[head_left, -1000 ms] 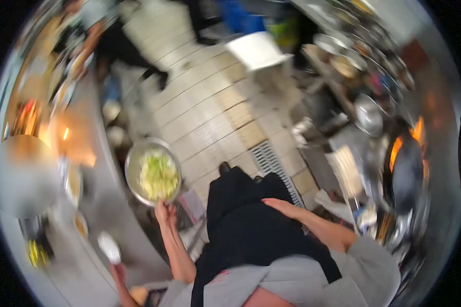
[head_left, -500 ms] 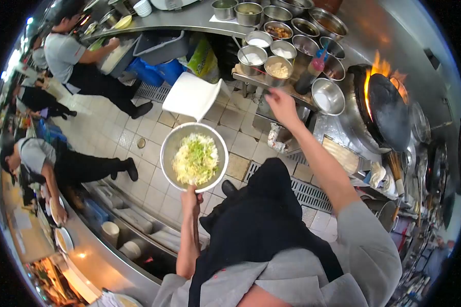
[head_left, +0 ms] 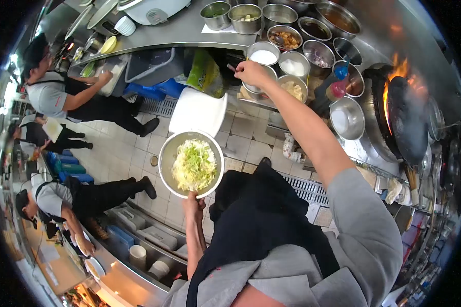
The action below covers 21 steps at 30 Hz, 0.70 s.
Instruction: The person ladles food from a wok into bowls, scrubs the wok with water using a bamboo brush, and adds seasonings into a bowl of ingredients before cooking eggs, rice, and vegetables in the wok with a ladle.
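Observation:
My left hand [head_left: 193,209] grips the near rim of a metal bowl [head_left: 164,171], its fingers closed. Inside lies a mound of shredded pale and green vegetables [head_left: 194,166]. My right arm reaches forward to the seasoning pots, and my right hand [head_left: 253,73] is closed around a spoon [head_left: 231,67], whose handle end sticks out to the left. The spoon's lower part is hidden behind the hand, over a front metal pot [head_left: 253,91]. Beside it stand a pot of white powder [head_left: 294,66] and one of pale beige paste [head_left: 293,90].
On the right, a tilted black wok [head_left: 407,120] smokes beside tall flames [head_left: 394,77]. A metal bowl [head_left: 347,117] and squeeze bottles [head_left: 338,88] stand near the stove. A white chair [head_left: 197,110] is just beyond my bowl. Co-workers [head_left: 51,97] work at the left counters.
My right hand has moved forward and left to the front seasoning pot and closed on the spoon there. The bowl stays in my left hand. My view has shifted toward the stove counter.

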{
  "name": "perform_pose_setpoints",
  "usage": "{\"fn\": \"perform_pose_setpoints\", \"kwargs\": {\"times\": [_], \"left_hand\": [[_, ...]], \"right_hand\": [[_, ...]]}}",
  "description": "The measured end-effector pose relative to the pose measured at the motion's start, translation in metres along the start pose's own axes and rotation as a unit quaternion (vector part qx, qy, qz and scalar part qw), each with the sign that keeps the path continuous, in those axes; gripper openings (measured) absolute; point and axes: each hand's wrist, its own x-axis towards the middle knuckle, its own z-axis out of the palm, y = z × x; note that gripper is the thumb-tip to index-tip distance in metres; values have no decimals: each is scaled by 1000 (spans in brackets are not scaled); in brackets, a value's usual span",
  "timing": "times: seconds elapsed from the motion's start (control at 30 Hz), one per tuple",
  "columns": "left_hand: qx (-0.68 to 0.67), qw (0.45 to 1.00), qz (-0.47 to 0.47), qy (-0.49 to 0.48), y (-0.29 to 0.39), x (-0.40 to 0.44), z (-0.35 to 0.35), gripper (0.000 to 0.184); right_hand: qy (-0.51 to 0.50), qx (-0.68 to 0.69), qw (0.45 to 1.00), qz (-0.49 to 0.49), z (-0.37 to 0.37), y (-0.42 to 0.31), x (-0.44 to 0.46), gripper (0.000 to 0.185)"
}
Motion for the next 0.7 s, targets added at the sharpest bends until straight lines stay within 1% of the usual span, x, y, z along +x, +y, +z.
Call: {"fn": "perform_pose_setpoints", "kwargs": {"times": [0.03, 0.13, 0.2, 0.3, 0.4, 0.43, 0.47, 0.53, 0.57, 0.67, 0.7], "left_hand": [[0, 1000, -1, 10, 3, 3, 4, 14], [7, 999, -11, 30, 9, 17, 15, 14], [18, 999, -14, 27, 19, 19, 29, 14], [72, 996, -50, -15, 34, 41, 38, 22], [109, 992, -28, -57, 52, 73, 56, 20], [124, 991, -8, -43, 59, 79, 67, 20], [134, 989, 0, -60, 68, 83, 75, 18], [155, 980, 7, -124, 85, 91, 88, 13], [149, 980, -3, -133, 91, 93, 94, 13], [134, 979, -12, -151, 104, 95, 111, 12], [133, 979, -17, -154, 107, 98, 115, 12]], "right_hand": [[-19, -11, 1000, -12, -6, -3, -2, 24], [36, -31, 999, -7, -37, -11, -35, 23], [61, -32, 997, 25, -60, -12, -69, 22], [151, 21, 988, 29, -66, 3, -108, 24], [226, 86, 966, 89, -63, 1, -128, 25], [249, 107, 960, 66, -57, 5, -129, 27], [249, 110, 958, 87, -57, 8, -129, 27], [245, 122, 953, 133, -53, 4, -130, 27], [235, 114, 953, 152, -49, 8, -129, 26], [265, 69, 954, 121, -32, 15, -120, 26], [259, 83, 953, 137, -25, 18, -117, 25]]}}
